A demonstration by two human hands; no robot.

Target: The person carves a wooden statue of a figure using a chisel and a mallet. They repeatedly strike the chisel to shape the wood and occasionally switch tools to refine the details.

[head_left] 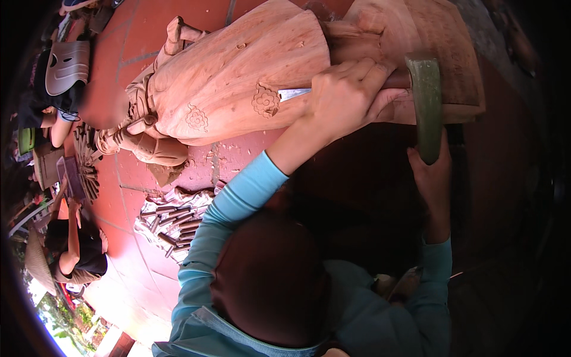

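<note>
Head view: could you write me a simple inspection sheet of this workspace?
Surface: red tiled floor, with wood chips scattered beside the carving.
Job's things: large wooden carving, lying on its side or back; a chisel with its blade at the carving; a green mallet at the chisel's handle end.
Clutter: dark-handled tools on a patterned cloth.
Hands: left hand grips the chisel; right hand grips the mallet's lower end.
Cables: nothing seen.
Surroundings: a person at left, in a conical hat.

No text, label, brand or number can be read here. No legible sign shows either.
</note>
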